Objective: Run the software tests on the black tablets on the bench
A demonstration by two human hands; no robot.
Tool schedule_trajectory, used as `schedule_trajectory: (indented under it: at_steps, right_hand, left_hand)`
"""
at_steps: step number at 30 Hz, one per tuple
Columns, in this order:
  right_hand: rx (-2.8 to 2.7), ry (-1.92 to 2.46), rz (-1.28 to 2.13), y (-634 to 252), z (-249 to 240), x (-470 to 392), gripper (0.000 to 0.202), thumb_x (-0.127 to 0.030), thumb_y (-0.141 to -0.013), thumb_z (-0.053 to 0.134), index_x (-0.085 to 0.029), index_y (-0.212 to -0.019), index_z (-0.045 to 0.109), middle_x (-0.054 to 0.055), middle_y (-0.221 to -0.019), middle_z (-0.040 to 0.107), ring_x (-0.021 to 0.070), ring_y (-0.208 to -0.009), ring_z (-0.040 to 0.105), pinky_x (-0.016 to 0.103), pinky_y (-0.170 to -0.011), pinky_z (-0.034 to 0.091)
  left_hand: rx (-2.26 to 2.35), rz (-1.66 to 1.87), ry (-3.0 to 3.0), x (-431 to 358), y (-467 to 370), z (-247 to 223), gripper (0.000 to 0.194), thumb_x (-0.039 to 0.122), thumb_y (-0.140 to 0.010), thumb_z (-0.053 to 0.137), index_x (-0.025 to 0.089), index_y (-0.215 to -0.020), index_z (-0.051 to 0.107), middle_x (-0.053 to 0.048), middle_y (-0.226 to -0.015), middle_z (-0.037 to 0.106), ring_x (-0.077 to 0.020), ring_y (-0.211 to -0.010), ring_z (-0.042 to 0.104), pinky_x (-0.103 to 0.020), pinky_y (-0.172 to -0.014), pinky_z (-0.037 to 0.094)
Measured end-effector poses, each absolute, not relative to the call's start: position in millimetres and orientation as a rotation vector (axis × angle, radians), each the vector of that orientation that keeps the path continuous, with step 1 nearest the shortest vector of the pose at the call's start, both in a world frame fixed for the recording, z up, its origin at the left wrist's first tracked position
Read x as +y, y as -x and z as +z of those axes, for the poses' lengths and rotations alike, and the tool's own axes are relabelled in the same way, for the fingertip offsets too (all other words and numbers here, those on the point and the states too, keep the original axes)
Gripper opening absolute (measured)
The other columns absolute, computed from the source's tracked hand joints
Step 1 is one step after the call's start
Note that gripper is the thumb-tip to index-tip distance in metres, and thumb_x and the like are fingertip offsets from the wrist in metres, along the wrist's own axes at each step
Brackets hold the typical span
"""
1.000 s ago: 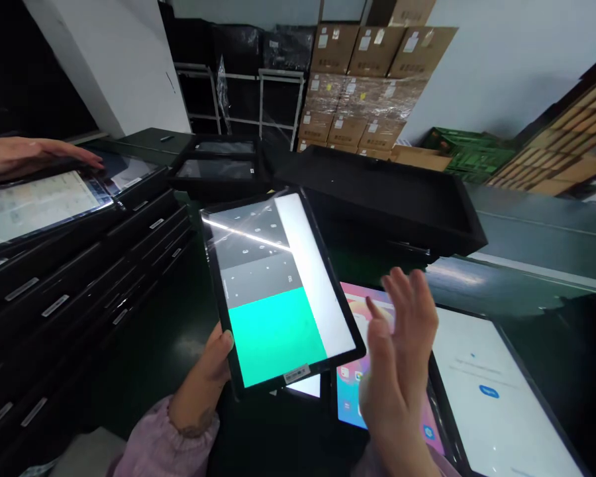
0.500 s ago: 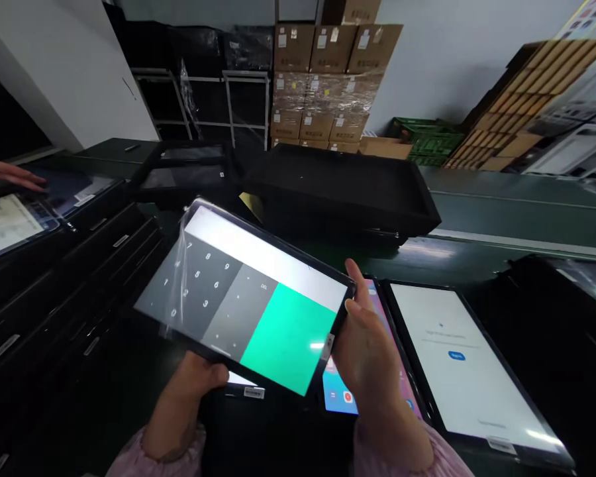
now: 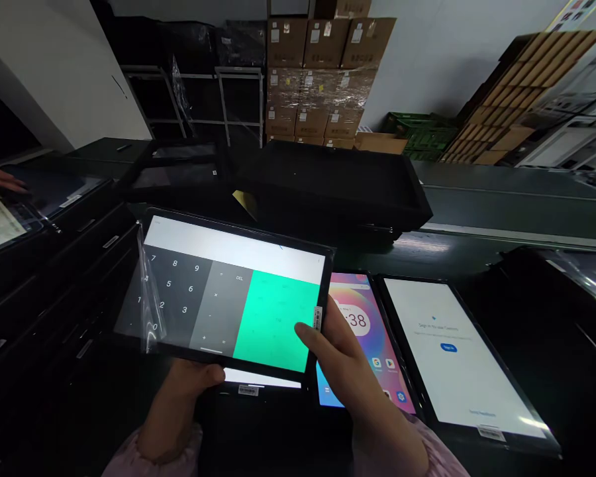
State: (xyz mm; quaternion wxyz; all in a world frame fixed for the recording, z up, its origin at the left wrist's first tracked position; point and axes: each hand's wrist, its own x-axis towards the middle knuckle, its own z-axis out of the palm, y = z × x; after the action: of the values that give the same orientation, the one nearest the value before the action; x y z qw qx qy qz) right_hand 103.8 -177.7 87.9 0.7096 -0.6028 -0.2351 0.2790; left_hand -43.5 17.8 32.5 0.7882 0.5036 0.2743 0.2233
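Between my hands is a black-framed tablet [image 3: 218, 291] with a calculator on its lit screen and clear film peeling at its left end. My left hand [image 3: 191, 384] holds its lower edge, thumb in front and the other fingers hidden behind. My right hand [image 3: 345, 351] grips the right end, its thumb lying over the green part of the screen. Below the held tablet, the lit lower edge of another tablet [image 3: 263, 379] shows. To the right lie a tablet with a colourful home screen [image 3: 362, 324] and one with a white sign-in screen [image 3: 461, 351].
A black foam tray [image 3: 338, 175] sits beyond the tablets. Stacked black trays with tablets [image 3: 99, 232] stand at left, where another person's hand [image 3: 2, 177] rests. Cardboard boxes [image 3: 322, 79] and green crates [image 3: 420, 136] are at the back. More black trays [image 3: 551, 311] stand right.
The calculator tablet has moved left and turned to lie more level. My right thumb has come onto its screen, and more of the home-screen tablet shows.
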Motion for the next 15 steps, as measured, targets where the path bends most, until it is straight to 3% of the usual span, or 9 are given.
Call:
schedule_trajectory:
  at_steps: [3, 8, 12, 15]
  right_hand:
    - [-0.543, 1.362, 0.628, -106, 88, -179, 0.05, -0.036, -0.091, 0.06, -0.03, -0.14, 0.053, 0.006, -0.116, 0.065, 0.028, -0.106, 0.061, 0.046, -0.09, 0.054]
    - [-0.64, 1.238, 0.682, -108, 88, -182, 0.066, -0.028, -0.085, 0.063, -0.03, -0.148, 0.044, 0.007, -0.143, 0.056, 0.0312, -0.131, 0.052, 0.051, -0.104, 0.048]
    - [-0.474, 1.265, 0.679, -106, 88, -179, 0.053, -0.039, -0.089, 0.062, -0.031, -0.141, 0.053, 0.005, -0.136, 0.061, 0.0311, -0.126, 0.055, 0.052, -0.105, 0.046]
    - [-0.439, 1.267, 0.68, -105, 90, -178, 0.053, -0.035, -0.085, 0.061, -0.029, -0.138, 0.056, 0.005, -0.131, 0.063, 0.0313, -0.122, 0.056, 0.052, -0.106, 0.046]
  left_hand:
    - [0.564, 0.489, -1.123, 22, 42, 27, 0.057, 0.028, -0.038, 0.101, 0.023, -0.091, 0.079, -0.007, -0.087, 0.078, -0.0334, -0.09, 0.073, -0.044, -0.087, 0.061]
    - [0.604, 0.513, -1.144, 23, 44, 21, 0.065, 0.037, -0.036, 0.102, 0.023, -0.095, 0.078, -0.009, -0.094, 0.078, -0.0337, -0.091, 0.073, -0.042, -0.083, 0.062]
    - [0.648, 0.542, -1.133, 12, 43, 25, 0.059, 0.038, -0.039, 0.102, 0.022, -0.092, 0.079, -0.009, -0.092, 0.078, -0.0329, -0.091, 0.073, -0.04, -0.082, 0.062]
    - [0.67, 0.529, -1.11, 7, 43, 28, 0.056, 0.033, -0.041, 0.101, 0.022, -0.092, 0.08, -0.01, -0.093, 0.079, -0.0343, -0.093, 0.073, -0.041, -0.084, 0.061]
